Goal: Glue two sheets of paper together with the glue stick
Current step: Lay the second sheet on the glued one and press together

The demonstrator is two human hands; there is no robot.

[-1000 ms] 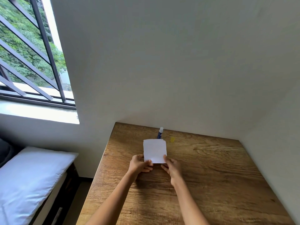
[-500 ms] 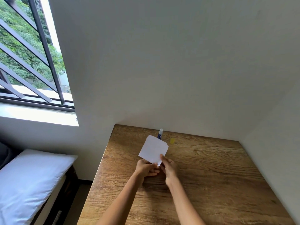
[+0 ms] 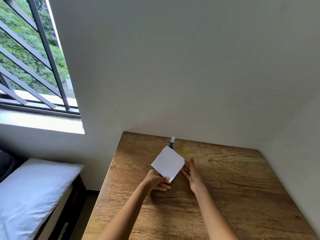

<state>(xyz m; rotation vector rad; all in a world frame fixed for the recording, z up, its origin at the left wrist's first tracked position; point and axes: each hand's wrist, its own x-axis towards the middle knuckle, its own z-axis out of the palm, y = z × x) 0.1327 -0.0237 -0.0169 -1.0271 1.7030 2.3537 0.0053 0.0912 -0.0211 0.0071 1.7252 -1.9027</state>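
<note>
A small white square of paper (image 3: 167, 163) is turned like a diamond above the wooden table (image 3: 233, 196). My left hand (image 3: 156, 181) pinches its near corner between thumb and fingers. A second sheet edge shows just under that corner. My right hand (image 3: 190, 172) lies flat beside the paper's right edge, fingers straight, holding nothing. Behind the paper a blue glue stick (image 3: 172, 142) with a white tip stands upright near the wall, its lower part hidden by the paper. Its yellow cap (image 3: 185, 150) sits on the table to the right of it.
White walls close the table at the back and the right. A barred window (image 3: 32, 63) is at the upper left. Below it, left of the table's edge, lies a bed with a white pillow (image 3: 31, 193).
The paper has rotated from square-on to a diamond and lifted toward the left. My right hand has let go of it and opened flat beside it; my left hand keeps the corner.
</note>
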